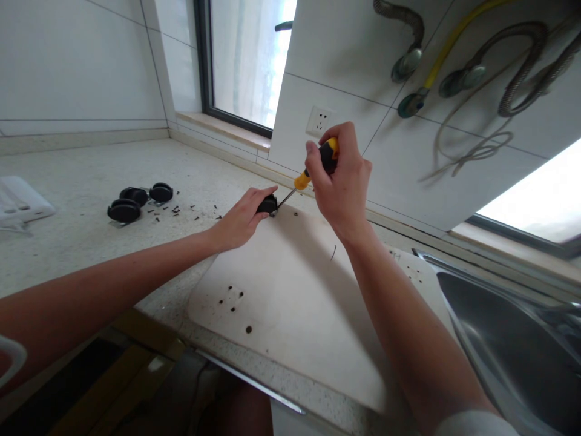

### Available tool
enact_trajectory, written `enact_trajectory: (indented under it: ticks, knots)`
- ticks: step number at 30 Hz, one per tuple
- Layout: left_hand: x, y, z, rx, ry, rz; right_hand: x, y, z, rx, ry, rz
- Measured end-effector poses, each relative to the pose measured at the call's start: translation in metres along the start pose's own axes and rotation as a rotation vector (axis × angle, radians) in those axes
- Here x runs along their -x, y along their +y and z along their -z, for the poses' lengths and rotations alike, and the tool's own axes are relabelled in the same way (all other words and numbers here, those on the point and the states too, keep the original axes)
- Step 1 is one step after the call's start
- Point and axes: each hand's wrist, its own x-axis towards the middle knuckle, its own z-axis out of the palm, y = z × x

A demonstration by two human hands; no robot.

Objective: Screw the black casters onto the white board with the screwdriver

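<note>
Off-white board (295, 290), flat on a speckled counter (77, 163). Clock face taken from the board's centre, twelve pointing away from the person.

Progress, judged from how things lie: three black casters (124, 210) sit loose on the counter out at ten o'clock, well apart from the board, dark screws (176, 209) scattered just beside them. Holes (233, 309) at nine o'clock on the board carry no caster; another bare set (420, 281) shows near three. One caster (267, 204) is at the board, by the corner at eleven, and looks to be the only one being worked on. Cannot tell whether its screws are turning in or out, nor how many are seated.

Left hand (242, 221): fingers and thumb gripping that caster, which lies at two o'clock from the hand, touching the fingertips. Right hand (340, 188): wrapped around the handle of a yellow-and-black screwdriver (302, 180); from this hand the caster lies between eight and nine o'clock, apart from it, the shaft bridging the gap. Tip is at the caster's base; exact seating too small to make out.
</note>
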Motion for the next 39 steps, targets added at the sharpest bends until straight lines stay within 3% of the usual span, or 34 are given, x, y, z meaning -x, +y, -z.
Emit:
enact_trajectory:
  ticks: [8,18,25,29,32,39]
  knots:
    - [-0.001,-0.001,0.000,0.013,-0.009,-0.009,0.001,0.001,0.000,-0.012,-0.043,0.041]
    - [-0.001,-0.005,-0.002,0.031,0.010,-0.023,-0.006,-0.010,0.012,-0.113,-0.331,0.134]
    - [0.000,-0.003,-0.002,0.030,0.017,-0.017,-0.005,-0.011,0.009,0.004,-0.204,0.068]
    - [0.000,-0.004,-0.003,0.036,0.016,-0.023,-0.006,-0.016,0.011,-0.006,-0.273,0.009]
    - [0.000,-0.004,-0.004,0.043,0.013,-0.017,-0.007,-0.017,0.013,0.154,-0.217,-0.020]
    - [0.001,-0.001,-0.004,0.044,-0.010,0.011,-0.011,-0.011,0.019,0.107,-0.314,0.083]
